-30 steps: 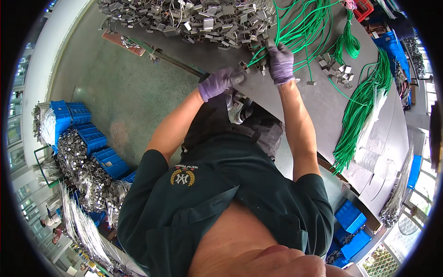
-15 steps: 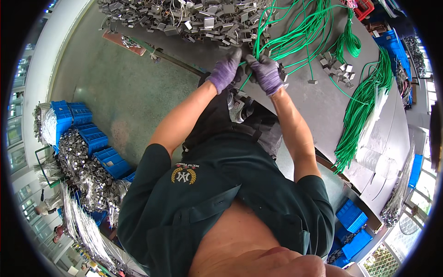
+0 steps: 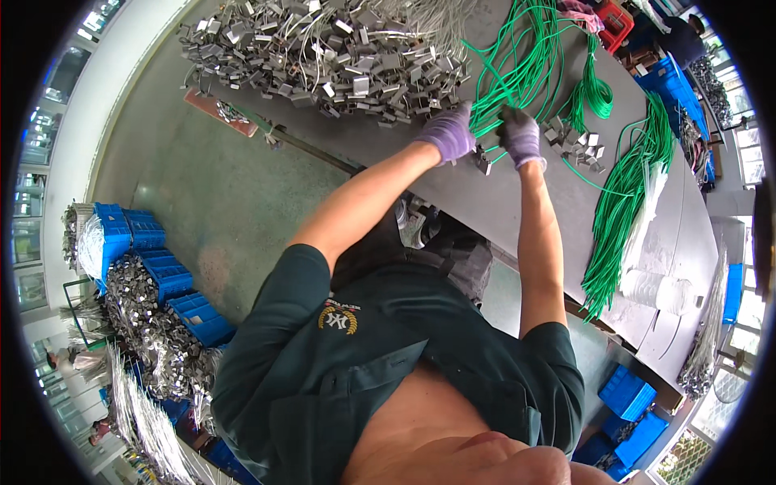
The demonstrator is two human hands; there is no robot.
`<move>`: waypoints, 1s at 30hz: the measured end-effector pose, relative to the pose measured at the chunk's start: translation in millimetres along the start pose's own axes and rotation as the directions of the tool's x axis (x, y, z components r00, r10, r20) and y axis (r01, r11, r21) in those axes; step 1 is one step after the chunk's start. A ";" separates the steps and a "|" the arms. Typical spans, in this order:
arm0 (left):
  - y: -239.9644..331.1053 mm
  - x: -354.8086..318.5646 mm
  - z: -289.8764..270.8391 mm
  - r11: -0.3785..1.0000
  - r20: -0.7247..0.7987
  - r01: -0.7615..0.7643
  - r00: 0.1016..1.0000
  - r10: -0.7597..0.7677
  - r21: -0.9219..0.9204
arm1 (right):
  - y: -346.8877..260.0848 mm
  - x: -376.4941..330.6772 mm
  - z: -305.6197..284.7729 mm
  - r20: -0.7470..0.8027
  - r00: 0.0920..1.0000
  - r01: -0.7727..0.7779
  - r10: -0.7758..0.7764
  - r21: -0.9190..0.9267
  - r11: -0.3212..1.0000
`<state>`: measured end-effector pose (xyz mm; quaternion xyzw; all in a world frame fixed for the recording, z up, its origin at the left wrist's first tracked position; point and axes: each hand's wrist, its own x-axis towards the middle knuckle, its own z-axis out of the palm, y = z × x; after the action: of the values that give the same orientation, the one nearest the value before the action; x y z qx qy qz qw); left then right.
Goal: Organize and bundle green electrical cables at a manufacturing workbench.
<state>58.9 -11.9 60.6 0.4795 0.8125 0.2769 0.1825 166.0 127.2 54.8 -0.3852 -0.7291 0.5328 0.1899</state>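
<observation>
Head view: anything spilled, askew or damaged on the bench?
Nothing clearly damaged. The metal clips lie in a loose heap, and green wires sprawl untidily beside both gloved hands, left hand and right hand.

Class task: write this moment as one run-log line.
left hand: on green wire | right hand: on green wire | metal clips: piled on table

Left hand (image 3: 449, 134) now farther up the grey table (image 3: 517, 218), at the edge of the pile of metal clips (image 3: 323, 56), no longer near the table's front edge. Right hand (image 3: 520, 136) now just beside it, fingers in the loose green wires (image 3: 517, 73). Both arms stretched further forward.
</observation>
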 end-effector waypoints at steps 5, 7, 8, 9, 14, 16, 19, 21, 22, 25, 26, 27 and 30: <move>-1.3 10.9 24.5 0.832 -0.046 -0.078 0.991 0.124 0.549 | 4.0 -13.6 -15.9 0.065 0.995 -0.094 0.070 0.499 0.862; 1.6 10.1 20.2 0.821 0.022 -0.110 0.993 0.118 0.559 | 12.9 -19.3 -16.6 0.115 0.993 -0.097 0.033 0.610 0.787; 1.2 8.3 17.2 0.814 0.093 -0.140 0.990 0.105 0.564 | 17.0 -21.9 -14.8 0.151 0.988 -0.094 -0.006 0.640 0.762; 7.3 1.0 5.7 0.843 0.078 -0.162 0.987 0.142 0.513 | 19.4 -25.5 -14.6 0.147 0.989 -0.072 -0.031 0.644 0.762; 29.8 -4.4 -61.9 0.734 0.010 -0.152 0.981 0.195 0.662 | 21.1 -29.2 -6.7 0.069 0.994 0.018 -0.084 0.657 0.754; 34.4 -1.8 -100.1 0.692 -0.137 -0.090 0.954 0.266 0.716 | 17.8 -32.0 -5.1 0.095 0.988 0.040 -0.122 0.609 0.792; 23.2 26.7 -126.8 0.610 -0.282 0.082 0.929 0.239 0.788 | 26.6 -29.4 3.5 0.171 0.967 0.051 -0.190 0.602 0.797; 13.0 47.5 -136.1 0.563 -0.127 0.029 0.983 0.136 0.826 | 23.0 -33.7 9.1 0.266 0.950 -0.027 -0.166 0.596 0.803; 9.6 53.6 -133.9 0.491 -0.107 0.011 0.980 0.170 0.871 | 26.7 -33.6 11.7 0.264 0.945 0.008 -0.195 0.574 0.819; 6.2 67.6 -127.5 0.338 0.076 -0.129 0.983 0.165 0.932 | 42.5 -37.4 21.8 0.216 0.944 0.094 -0.248 0.546 0.833; 3.6 72.3 -126.1 0.336 0.071 -0.125 0.983 0.167 0.934 | 46.9 -38.5 21.8 0.216 0.947 0.085 -0.238 0.545 0.834; 3.6 74.7 -125.0 0.289 0.087 -0.128 0.985 0.149 0.949 | 48.1 -42.1 17.9 0.254 0.948 0.037 -0.191 0.507 0.861; -0.8 79.3 -125.3 0.228 0.116 -0.152 0.980 0.161 0.962 | 56.6 -44.5 12.1 0.229 0.942 0.135 -0.244 0.407 0.903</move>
<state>-49.6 23.2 155.4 0.5676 0.7593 -0.2613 -0.1816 206.2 93.2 4.2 -0.1891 -0.6633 0.6929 0.2103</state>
